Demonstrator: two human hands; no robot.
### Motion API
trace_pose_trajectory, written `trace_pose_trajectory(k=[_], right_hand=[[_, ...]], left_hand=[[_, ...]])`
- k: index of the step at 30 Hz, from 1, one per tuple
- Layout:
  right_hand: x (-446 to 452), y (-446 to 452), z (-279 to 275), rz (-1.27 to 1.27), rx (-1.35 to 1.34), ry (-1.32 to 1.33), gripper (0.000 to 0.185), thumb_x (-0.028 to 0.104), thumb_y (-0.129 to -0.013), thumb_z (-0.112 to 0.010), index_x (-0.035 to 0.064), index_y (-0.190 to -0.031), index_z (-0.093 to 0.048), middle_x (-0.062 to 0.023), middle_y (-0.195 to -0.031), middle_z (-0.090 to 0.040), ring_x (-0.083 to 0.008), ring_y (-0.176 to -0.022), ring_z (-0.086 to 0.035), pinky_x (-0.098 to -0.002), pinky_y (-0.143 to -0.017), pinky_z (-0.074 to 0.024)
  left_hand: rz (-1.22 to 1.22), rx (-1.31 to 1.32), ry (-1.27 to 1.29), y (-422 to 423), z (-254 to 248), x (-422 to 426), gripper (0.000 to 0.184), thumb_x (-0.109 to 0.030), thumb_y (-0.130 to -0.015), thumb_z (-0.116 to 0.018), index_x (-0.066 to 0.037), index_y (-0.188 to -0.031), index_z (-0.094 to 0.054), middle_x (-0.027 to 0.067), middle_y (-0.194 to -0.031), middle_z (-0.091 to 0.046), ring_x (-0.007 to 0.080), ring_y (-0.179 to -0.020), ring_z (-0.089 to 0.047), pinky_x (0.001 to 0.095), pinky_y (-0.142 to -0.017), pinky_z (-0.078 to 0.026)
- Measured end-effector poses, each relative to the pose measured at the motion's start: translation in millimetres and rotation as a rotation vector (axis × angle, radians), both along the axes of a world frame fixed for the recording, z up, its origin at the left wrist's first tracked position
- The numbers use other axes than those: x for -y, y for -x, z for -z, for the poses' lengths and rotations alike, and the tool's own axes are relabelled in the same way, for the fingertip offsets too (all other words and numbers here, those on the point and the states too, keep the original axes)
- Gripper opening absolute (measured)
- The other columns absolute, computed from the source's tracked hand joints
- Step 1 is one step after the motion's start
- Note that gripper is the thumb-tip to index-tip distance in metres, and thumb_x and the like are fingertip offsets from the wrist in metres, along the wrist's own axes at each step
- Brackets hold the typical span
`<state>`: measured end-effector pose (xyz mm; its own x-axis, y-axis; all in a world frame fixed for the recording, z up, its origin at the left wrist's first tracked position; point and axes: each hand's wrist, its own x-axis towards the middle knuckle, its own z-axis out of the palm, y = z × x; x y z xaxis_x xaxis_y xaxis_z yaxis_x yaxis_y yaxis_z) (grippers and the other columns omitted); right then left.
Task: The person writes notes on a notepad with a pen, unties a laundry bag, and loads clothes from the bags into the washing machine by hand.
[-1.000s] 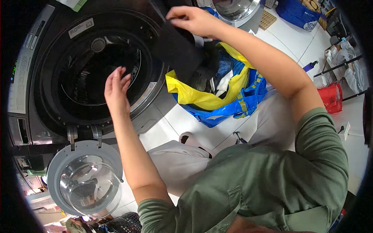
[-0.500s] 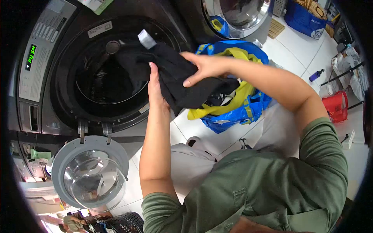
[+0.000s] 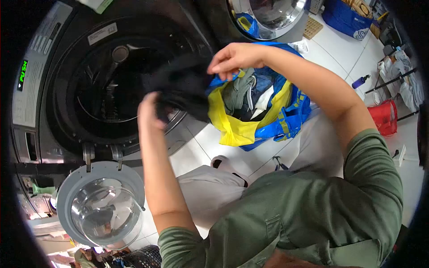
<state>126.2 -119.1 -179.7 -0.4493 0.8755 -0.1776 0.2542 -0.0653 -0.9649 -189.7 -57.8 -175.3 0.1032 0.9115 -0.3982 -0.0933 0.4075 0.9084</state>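
A black garment (image 3: 185,87), blurred by motion, hangs stretched between my two hands in front of the washing machine's open drum (image 3: 109,96). My left hand (image 3: 151,111) is closed on the garment's near left edge, its fingers partly hidden by the cloth. At the garment's right edge, my right hand (image 3: 234,60) has its fingers curled and pinched on the fabric. Just below that hand, a blue bag (image 3: 297,120) stands on the floor with a yellow cloth (image 3: 232,129) draped over its side. Grey, dark and white clothes (image 3: 250,96) lie inside the bag.
The machine's round door (image 3: 103,207) hangs open at lower left. A second front-loading machine (image 3: 270,18) stands at the top. A dark perforated basket (image 3: 143,257) with clothes is at the bottom left. On the right are a purple bottle (image 3: 361,81) and a red bag (image 3: 383,117).
My left hand has moved left and down, and my right hand slightly up. The garment is spread wider and nearer the drum, uncovering clothes in the bag. The camera view has shifted slightly.
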Motion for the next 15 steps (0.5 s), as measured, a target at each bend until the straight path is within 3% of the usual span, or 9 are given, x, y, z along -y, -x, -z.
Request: trace_pose_trajectory(k=[1, 2, 3, 5, 7, 8, 9, 11, 15], right_hand=[[-7, -14, 12, 0.040, 0.113, 0.034, 0.033, 0.026, -0.088, -0.066, 0.0011, -0.109, -0.064, -0.0055, -0.090, -0.068, -0.0095, -0.078, -0.062, -0.0241, -0.066, -0.0483], [-18, -29, 34, 0.034, 0.318, -0.031, 0.033, 0.028, -0.086, -0.068, 0.0016, -0.106, -0.066, -0.0075, -0.090, -0.069, -0.0129, -0.079, -0.064, -0.0272, -0.067, -0.0496], [-25, -38, 65, 0.023, 0.523, -0.097, 0.032, 0.029, -0.084, -0.069, 0.0022, -0.102, -0.068, -0.0096, -0.089, -0.069, -0.0163, -0.080, -0.065, -0.0304, -0.069, -0.0509], [-27, -41, 125, -0.074, 0.959, -0.271, 0.046, 0.035, -0.079, -0.072, 0.0020, -0.110, -0.064, -0.0158, -0.095, -0.069, -0.0269, -0.088, -0.065, -0.0378, -0.075, -0.0513], [-21, -32, 184, 0.088, 1.065, -0.363, 0.049, 0.047, -0.077, -0.070, 0.0024, -0.097, -0.069, -0.0189, -0.103, -0.067, -0.0342, -0.096, -0.064, -0.0432, -0.081, -0.0512], [-16, -26, 183, 0.078, 1.093, -0.349, 0.055, 0.049, -0.075, -0.071, 0.0007, -0.102, -0.067, -0.0198, -0.111, -0.065, -0.0335, -0.104, -0.062, -0.0433, -0.087, -0.0495], [-15, -22, 181, 0.064, 1.099, -0.305, 0.057, 0.049, -0.075, -0.071, 0.0003, -0.104, -0.067, -0.0196, -0.111, -0.065, -0.0330, -0.104, -0.062, -0.0433, -0.087, -0.0495], [-20, -13, 174, 0.041, 1.108, -0.227, 0.060, 0.050, -0.075, -0.071, -0.0005, -0.107, -0.066, -0.0193, -0.112, -0.064, -0.0320, -0.105, -0.062, -0.0432, -0.088, -0.0494], [-27, 4, 101, -0.071, 1.168, -0.222, 0.041, 0.041, -0.073, -0.071, 0.0058, -0.095, -0.071, -0.0166, -0.094, -0.068, -0.0349, -0.091, -0.065, -0.0457, -0.080, -0.0513]], left_hand=[[-0.142, 0.280, -0.129, 13, -15, -5, 0.042, -0.028, -0.092, -0.054, 0.001, -0.123, -0.055, 0.0154, -0.120, -0.060, 0.0269, -0.116, -0.054, 0.0390, -0.099, -0.045], [-0.114, 0.471, -0.337, 28, -25, -16, 0.046, -0.033, -0.096, -0.051, -0.002, -0.130, -0.049, 0.0179, -0.128, -0.055, 0.0240, -0.125, -0.047, 0.0466, -0.106, -0.038], [-0.057, 0.484, -0.514, 39, -33, -14, 0.071, -0.047, -0.092, -0.053, -0.004, -0.143, -0.030, 0.0213, -0.145, -0.034, 0.0306, -0.135, -0.034, 0.0538, -0.110, -0.027], [-0.291, 0.543, -0.252, 45, -38, -11, 0.088, -0.052, -0.089, -0.056, -0.007, -0.150, -0.010, 0.0223, -0.154, -0.009, 0.0396, -0.140, -0.020, 0.0574, -0.112, -0.018], [-0.154, 0.471, -0.156, 43, -14, -18, 0.095, -0.046, -0.086, -0.062, -0.004, -0.149, -0.004, 0.0269, -0.153, 0.002, 0.0466, -0.136, -0.023, 0.0590, -0.110, -0.022], [-0.062, 0.427, -0.125, 33, -10, -16, 0.086, -0.042, -0.089, -0.059, -0.002, -0.148, -0.010, 0.0271, -0.152, -0.003, 0.0449, -0.136, -0.026, 0.0555, -0.109, -0.028], [-0.067, 0.351, -0.118, 21, -3, -14, 0.070, -0.038, -0.092, -0.057, 0.001, -0.141, -0.028, 0.0255, -0.149, -0.018, 0.0436, -0.131, -0.034, 0.0503, -0.106, -0.036], [0.089, 0.186, -0.202, 0, -1, -6, 0.049, -0.033, -0.094, -0.056, 0.002, -0.127, -0.047, 0.0215, -0.136, -0.042, 0.0375, -0.120, -0.049, 0.0444, -0.100, -0.043], [0.266, -0.107, -0.434, -18, -3, 14, 0.034, -0.026, -0.094, -0.058, -0.001, -0.117, -0.058, 0.0121, -0.112, -0.063, 0.0206, -0.098, -0.064, 0.0331, -0.087, -0.050]])
